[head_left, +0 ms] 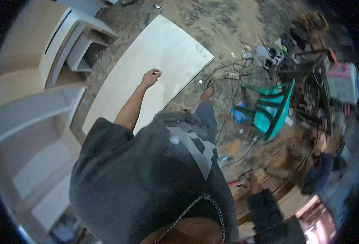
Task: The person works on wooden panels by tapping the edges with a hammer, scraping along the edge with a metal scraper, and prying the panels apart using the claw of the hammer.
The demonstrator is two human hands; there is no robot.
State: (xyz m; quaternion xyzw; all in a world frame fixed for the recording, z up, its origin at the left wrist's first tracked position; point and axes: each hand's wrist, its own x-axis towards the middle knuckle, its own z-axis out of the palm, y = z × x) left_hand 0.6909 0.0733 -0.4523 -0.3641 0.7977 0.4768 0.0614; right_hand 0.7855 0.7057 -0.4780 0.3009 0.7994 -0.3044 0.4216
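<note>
My left hand [151, 77] hangs above a large white board [163, 44] on the ground, its fingers loosely curled and apart, with nothing seen in them. Whether it touches the board is hard to tell. My right hand is not in view. At the lower right, another person's hand [253, 184] is close to a red tool [234, 183] over wooden slats. A second hand [321, 143], past a dark blue sleeve, is blurred.
Pale cabinets [37, 138] line the left side. To the right are a green plastic chair [273, 107], a power strip [232, 75] with cables on the dirt floor, a cluttered rack [305, 73] and a pink-and-white container [342, 83]. My sandalled foot [208, 91] is beside the board.
</note>
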